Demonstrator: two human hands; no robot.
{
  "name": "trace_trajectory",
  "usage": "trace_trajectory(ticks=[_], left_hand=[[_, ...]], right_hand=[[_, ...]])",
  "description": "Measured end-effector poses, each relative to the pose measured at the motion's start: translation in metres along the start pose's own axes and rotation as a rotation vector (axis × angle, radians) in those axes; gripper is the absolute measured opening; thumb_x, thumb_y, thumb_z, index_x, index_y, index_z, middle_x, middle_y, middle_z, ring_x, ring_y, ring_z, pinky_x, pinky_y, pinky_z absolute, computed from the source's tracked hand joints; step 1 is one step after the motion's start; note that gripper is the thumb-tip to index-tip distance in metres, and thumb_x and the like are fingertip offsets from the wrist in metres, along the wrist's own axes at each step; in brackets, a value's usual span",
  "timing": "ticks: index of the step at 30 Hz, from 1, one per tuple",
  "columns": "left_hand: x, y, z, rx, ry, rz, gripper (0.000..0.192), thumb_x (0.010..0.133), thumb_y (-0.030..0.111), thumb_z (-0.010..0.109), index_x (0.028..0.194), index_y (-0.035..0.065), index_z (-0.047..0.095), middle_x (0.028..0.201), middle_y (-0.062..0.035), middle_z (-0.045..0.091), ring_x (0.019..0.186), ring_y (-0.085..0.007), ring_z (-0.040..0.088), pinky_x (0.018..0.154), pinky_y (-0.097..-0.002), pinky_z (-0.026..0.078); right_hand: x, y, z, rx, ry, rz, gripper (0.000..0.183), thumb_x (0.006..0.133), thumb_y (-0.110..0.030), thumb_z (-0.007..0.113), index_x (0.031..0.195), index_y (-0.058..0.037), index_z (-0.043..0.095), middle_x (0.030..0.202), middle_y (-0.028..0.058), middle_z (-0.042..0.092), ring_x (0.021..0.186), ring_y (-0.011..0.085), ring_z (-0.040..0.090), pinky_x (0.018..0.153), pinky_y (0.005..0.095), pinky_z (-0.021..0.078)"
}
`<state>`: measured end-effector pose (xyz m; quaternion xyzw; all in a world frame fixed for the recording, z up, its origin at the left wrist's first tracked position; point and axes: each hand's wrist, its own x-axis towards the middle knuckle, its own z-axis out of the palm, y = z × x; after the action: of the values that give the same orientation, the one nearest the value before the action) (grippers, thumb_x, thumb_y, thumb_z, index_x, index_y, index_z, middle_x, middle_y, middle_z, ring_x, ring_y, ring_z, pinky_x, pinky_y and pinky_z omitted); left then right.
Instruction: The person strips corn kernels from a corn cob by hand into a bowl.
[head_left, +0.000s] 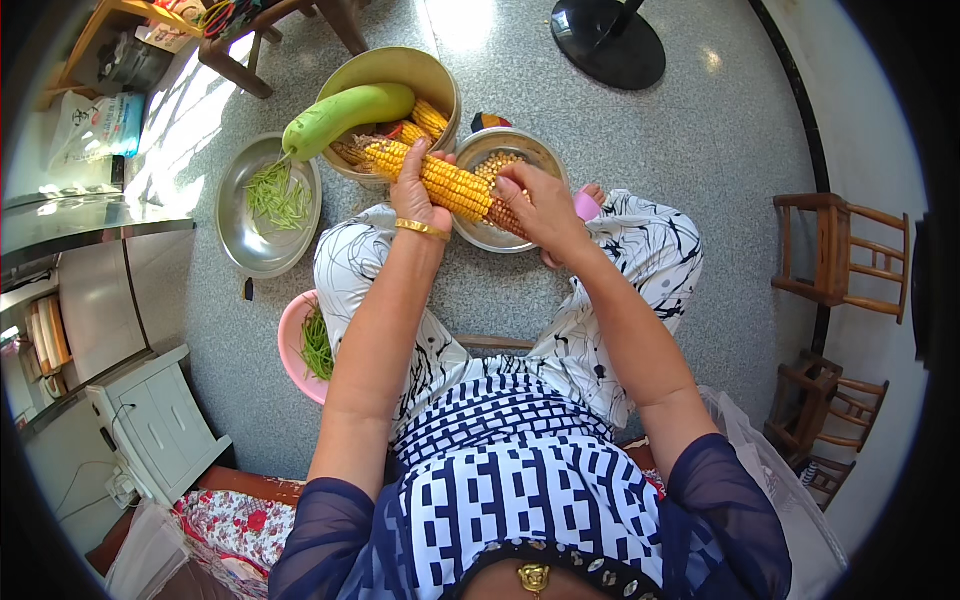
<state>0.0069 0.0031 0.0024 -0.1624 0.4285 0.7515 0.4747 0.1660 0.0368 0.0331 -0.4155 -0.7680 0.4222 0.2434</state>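
My left hand (421, 190) grips a dried corn cob (450, 186) slantwise, its husk-end stub over a bucket. With bent fingers, my right hand (545, 208) is on the partly bare lower right end of the cob, where reddish-brown core shows. Below that end sits a metal basin (556, 154) with loose corn kernels (498, 164) in it. The bucket (448, 75) at upper left holds several more yellow cobs (429, 118) and a long pale green gourd (349, 116) that leans over its rim.
A metal bowl (238, 232) of thin green pieces and a pink basin (291, 352) of green stalks lie on the floor at left. Wooden chairs (832, 247) stand at right, a round black stand base (607, 45) at the top, a wooden stool (232, 67) at upper left.
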Motion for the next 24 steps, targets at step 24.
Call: trace_trajectory(ticks=[24], left_hand=[[-0.0065,0.0021,0.0035,0.033,-0.079,-0.096,0.034,0.071,0.018,0.071,0.093,0.0033,0.050,0.073,-0.0101,0.058,0.062,-0.0220,0.058,0.060,-0.0322,0.053]], right_hand=[[0.0004,0.0066,-0.0049,0.000,-0.372,0.022,0.030,0.087,-0.032,0.047,0.087,-0.0024,0.053,0.077,0.0185,0.058,0.075,0.0342,0.058,0.065,0.0410,0.0433]])
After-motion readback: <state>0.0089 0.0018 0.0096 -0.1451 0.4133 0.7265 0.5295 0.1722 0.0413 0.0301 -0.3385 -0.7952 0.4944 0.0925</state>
